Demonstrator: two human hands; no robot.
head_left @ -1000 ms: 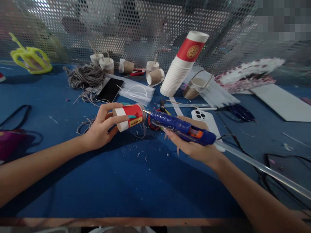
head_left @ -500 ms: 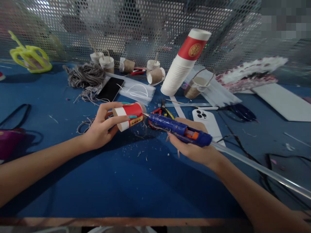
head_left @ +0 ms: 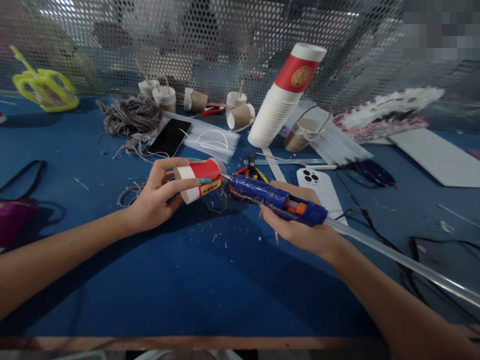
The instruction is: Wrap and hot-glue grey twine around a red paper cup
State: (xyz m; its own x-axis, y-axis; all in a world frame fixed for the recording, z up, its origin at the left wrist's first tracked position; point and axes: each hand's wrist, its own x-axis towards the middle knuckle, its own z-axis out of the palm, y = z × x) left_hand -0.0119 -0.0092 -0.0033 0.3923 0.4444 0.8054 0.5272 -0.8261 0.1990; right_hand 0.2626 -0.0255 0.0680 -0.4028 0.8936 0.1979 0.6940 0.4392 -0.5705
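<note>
My left hand point(head_left: 159, 192) is closed around a red and white paper cup point(head_left: 195, 181), tipped on its side with its open mouth toward the lower left. Grey cord appears wound at the cup's base end. In my right hand point(head_left: 296, 230) is a blue hot glue gun point(head_left: 275, 195), gripped from below, with a long clear glue stick point(head_left: 397, 257) running out of its back. The gun's nozzle points left and is at or touching the corded end of the cup; the exact contact is too small to tell. My right fingers are partly hidden behind the gun.
Behind the hands lie a bundle of grey cord point(head_left: 129, 116), a black phone point(head_left: 170, 137), a leaning stack of paper cups point(head_left: 273, 110) and several small wrapped cups with handles. A white phone point(head_left: 321, 192) and black cables point(head_left: 375, 230) are at the right. Perforated metal mesh point(head_left: 225, 40) stands behind.
Almost nothing differs. Both hands, the cup and the glue gun keep their places; the view has shifted very slightly.
</note>
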